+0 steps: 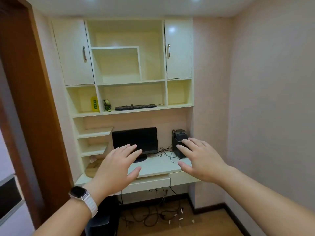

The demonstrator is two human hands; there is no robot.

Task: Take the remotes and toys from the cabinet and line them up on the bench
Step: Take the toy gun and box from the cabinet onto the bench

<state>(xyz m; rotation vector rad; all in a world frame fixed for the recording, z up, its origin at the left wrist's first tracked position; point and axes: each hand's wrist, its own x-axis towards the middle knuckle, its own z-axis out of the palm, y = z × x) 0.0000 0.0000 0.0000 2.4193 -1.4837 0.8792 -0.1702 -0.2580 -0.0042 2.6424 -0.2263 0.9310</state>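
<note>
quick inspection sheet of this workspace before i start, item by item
surface: white desk carrying monitor and black device
job's things: figurine on middle shelf; no remote seen
clutter: keyboard beside it, yellow box in left cubby
grippers: left hand, right hand open, holding nothing
cables: tangle on floor under desk; wires on desk
surroundings: cabinet doors closed; door frame at left

Two hands: left hand (pixel 115 167), right hand (pixel 202 160). One watch (pixel 77 193). Two doors (pixel 73 51) (pixel 178 48). On the shelf (pixel 179 106): one keyboard (pixel 135 106), one toy (pixel 107 105), one yellow box (pixel 94 103). On the desk (pixel 156 165): one monitor (pixel 134 137), and one black device (pixel 177 137) at the right edge. Two drawers (pixel 150 183) (pixel 179 179).
</note>
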